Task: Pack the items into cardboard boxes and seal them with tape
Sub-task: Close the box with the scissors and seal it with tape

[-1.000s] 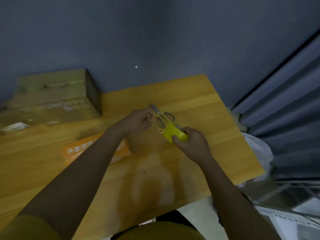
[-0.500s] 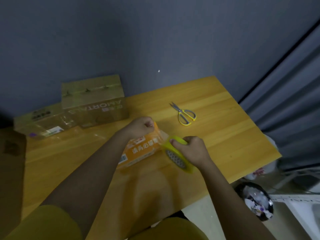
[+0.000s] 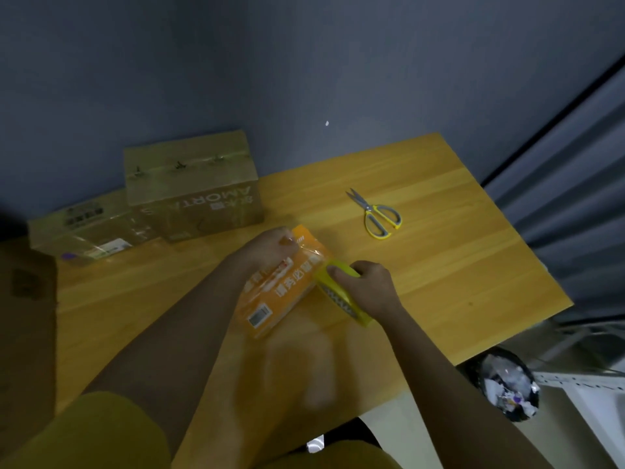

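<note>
Both hands are on the job at mid-tabletop (image 3: 439, 265). The left hand (image 3: 270, 247) has its fingers curled at the far end of the orange box (image 3: 280, 289), seemingly pinching clear tape there. The right hand (image 3: 368, 286) wraps round the yellow tape dispenser (image 3: 341, 296), right against the box's near side. Beyond the right hand, well apart, lie the scissors (image 3: 378, 214). Past the left hand sit two cardboard boxes (image 3: 192, 184), taped shut.

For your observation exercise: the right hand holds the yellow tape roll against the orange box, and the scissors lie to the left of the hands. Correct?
Not quite. The head view shows the scissors to the right of the hands, beyond them. The right hand does hold the tape roll against the orange box.
</note>
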`<state>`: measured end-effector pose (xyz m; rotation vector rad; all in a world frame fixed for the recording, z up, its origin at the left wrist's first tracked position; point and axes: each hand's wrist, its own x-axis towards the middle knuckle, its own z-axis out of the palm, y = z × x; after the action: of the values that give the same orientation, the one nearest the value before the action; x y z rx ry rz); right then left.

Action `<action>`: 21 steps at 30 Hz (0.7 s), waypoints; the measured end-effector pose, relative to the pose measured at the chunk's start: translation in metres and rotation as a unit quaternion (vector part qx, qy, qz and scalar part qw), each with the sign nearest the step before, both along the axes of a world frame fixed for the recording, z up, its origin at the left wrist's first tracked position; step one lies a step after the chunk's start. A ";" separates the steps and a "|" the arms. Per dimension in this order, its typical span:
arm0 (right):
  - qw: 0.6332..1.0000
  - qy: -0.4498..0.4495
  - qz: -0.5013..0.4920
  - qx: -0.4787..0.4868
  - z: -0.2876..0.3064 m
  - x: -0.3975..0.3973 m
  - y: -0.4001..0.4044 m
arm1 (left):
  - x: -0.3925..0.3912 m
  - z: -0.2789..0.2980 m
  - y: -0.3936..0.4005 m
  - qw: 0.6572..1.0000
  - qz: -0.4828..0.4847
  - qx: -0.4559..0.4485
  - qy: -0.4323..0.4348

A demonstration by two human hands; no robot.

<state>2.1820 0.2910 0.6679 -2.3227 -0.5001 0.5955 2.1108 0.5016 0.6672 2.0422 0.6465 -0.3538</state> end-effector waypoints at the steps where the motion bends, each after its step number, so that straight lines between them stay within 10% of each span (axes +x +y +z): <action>1: 1.000 0.000 0.007 -0.005 0.000 0.003 0.003 | -0.005 0.000 -0.001 1.000 0.019 0.005 -0.004; 21: 0.944 -0.034 0.309 -0.112 0.049 0.025 0.068 | -0.087 0.023 -0.009 0.964 0.266 0.012 0.027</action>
<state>2.2072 0.3593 0.7169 -2.3887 -1.2774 0.9000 2.0236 0.4921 0.6898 1.7963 1.1978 -0.0844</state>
